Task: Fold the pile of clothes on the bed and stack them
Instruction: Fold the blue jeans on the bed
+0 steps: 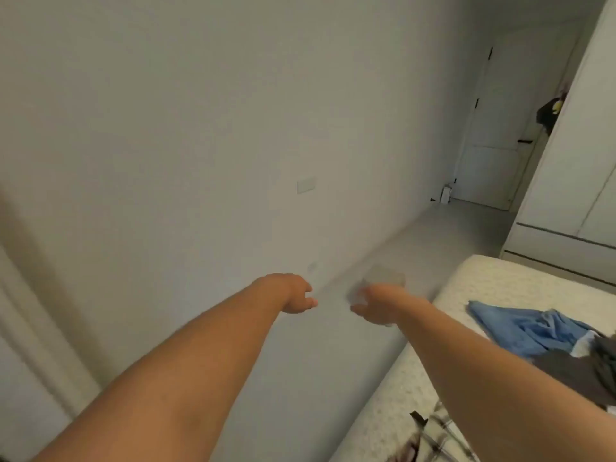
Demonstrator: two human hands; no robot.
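Both my arms reach straight out over the floor beside the bed. My left hand (296, 295) is curled, with thumb and fingertips together and nothing visible in it. My right hand (375, 306) is blurred, and a faint pale grey patch (383, 278) sits just above it; I cannot tell whether the hand holds it. On the cream bed (500, 288) to the right lies the pile: a blue garment (526, 325), a dark grey garment (573, 371) and a plaid piece (443, 435) at the near edge. Neither hand touches the pile.
A plain wall (200, 128) fills the left and centre, with a curtain (26, 311) at the far left. White wardrobe doors (573, 161) stand behind the bed. A white door (500, 128) and a strip of floor (450, 235) lie at the back.
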